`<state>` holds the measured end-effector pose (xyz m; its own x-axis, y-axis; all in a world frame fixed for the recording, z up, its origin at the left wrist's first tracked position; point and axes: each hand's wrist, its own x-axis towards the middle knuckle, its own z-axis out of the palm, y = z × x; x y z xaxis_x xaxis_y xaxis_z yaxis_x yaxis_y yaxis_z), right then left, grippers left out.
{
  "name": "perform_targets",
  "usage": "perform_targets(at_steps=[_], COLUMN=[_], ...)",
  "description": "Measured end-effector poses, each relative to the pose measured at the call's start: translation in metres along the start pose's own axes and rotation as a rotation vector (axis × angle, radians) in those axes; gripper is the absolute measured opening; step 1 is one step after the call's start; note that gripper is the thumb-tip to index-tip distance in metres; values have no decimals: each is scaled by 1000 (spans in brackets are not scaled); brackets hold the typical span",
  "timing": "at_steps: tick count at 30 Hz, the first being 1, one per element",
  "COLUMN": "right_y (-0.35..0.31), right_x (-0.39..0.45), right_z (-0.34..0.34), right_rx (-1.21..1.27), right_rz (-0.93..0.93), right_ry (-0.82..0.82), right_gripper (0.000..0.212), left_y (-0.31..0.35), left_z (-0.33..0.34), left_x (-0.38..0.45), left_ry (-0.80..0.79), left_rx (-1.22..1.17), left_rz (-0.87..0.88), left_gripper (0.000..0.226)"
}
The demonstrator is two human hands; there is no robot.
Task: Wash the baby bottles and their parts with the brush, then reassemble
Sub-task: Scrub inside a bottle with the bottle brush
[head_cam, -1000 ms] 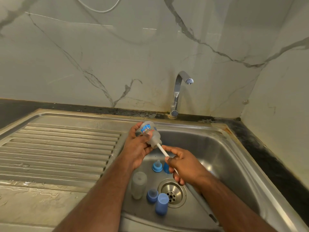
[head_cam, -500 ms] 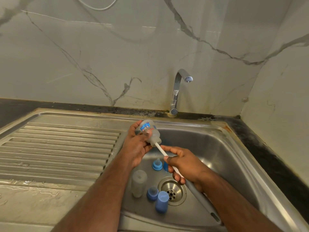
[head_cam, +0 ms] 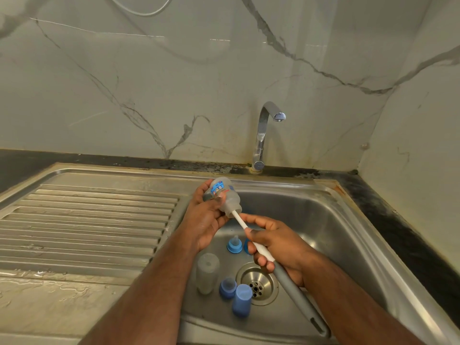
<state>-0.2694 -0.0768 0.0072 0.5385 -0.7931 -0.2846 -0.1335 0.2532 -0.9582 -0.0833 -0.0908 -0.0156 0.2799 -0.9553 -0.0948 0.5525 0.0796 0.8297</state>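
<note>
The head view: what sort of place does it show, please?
Most likely a home kitchen sink area. A steel sink with a ribbed draining board sits under a chrome tap, with a marble-look wall behind. Baby bottle parts lie in the basin.

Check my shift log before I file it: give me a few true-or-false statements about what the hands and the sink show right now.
1. The left hand holds a printed bottle. True.
2. The brush lies loose in the sink. False: the right hand grips its handle, and its head is inside the bottle.
3. Water runs from the tap. False: no stream shows.
4. A second clear bottle stands in the basin, left of the drain. True.
5. The blue parts sit on the draining board. False: they are in the basin.
</note>
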Motion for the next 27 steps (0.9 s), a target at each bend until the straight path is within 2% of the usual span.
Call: perform_targets(at_steps=[3, 8, 10, 13, 16, 19, 23, 27], right_y=[-1, 1, 3, 3, 1, 1, 4, 2], right_x=[0, 4, 6, 5, 1, 0, 6, 5], right_z=[-2, -3, 0, 6, 7, 3, 2, 5], right_rx=[11, -352, -416, -199, 28, -111, -324, -36], right_rz=[19, -24, -56, -79, -46, -48, -75, -65], right_ry=[-13, 91, 165, 166, 52, 28, 119, 125], right_gripper=[38, 44, 44, 39, 37, 40, 42, 36], left_y=[0, 1, 1, 0, 0, 0, 0, 0], left_z=[0, -2, -2, -2, -2, -2, -1, 0], left_x=[-1, -1, -1, -1, 0, 0, 0, -1], left_ry=[0, 24, 33, 37, 32, 47, 59, 51], left_rx=[-16, 3, 0, -31, -58, -55, -46, -66], left_rz=[-12, -13, -9, -10, -14, -17, -16, -10], left_gripper=[54, 53, 53, 53, 50, 48, 53, 53])
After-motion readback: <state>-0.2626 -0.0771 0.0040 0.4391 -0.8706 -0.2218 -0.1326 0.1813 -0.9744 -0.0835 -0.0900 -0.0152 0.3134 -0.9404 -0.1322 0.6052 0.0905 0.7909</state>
